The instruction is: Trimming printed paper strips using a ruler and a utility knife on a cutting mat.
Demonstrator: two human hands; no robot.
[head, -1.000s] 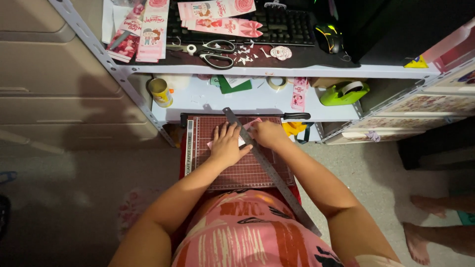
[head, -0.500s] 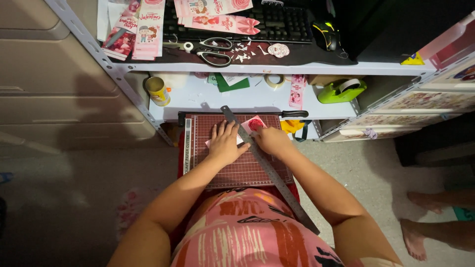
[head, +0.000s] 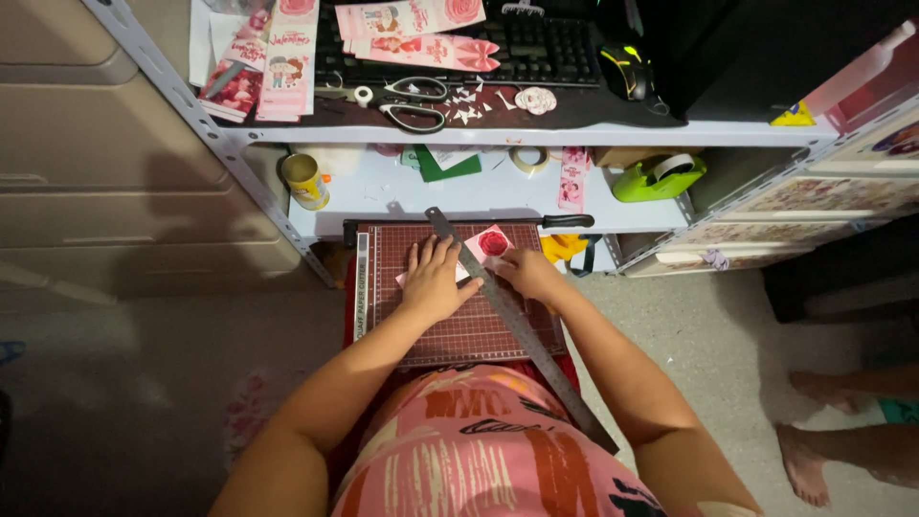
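1 pink printed card [head: 486, 245] with a red round motif lies on the red gridded paper trimmer [head: 459, 330], at the top of its bed, partly under the raised blade arm [head: 517, 325]. Trimmer sits on the person's lap against the lower shelf.

Left hand [head: 436, 280]: flat, fingers spread, palm down, pressing the card's left part onto the grid. No pinch.
Right hand [head: 529, 275]: on the card's right edge just beside the blade arm; fingers curled, can't tell if it pinches the card or only rests on it.

Lower shelf [head: 402, 201]: 1 yellow can [head: 304, 180], 1 green paper scrap [head: 445, 165], 1 tape roll [head: 527, 159], 1 pink strip [head: 573, 178], 1 green tape dispenser [head: 659, 176].

Upper shelf: 1 pair of scissors [head: 407, 101], 1 black keyboard [head: 536, 48], 1 mouse [head: 627, 70], several pink printed sheets, small white offcuts near the scissors, count unclear.

Right: clear drawers [head: 814, 206] holding printed paper. Another person's 2 bare feet [head: 828, 421] on the floor at far right.
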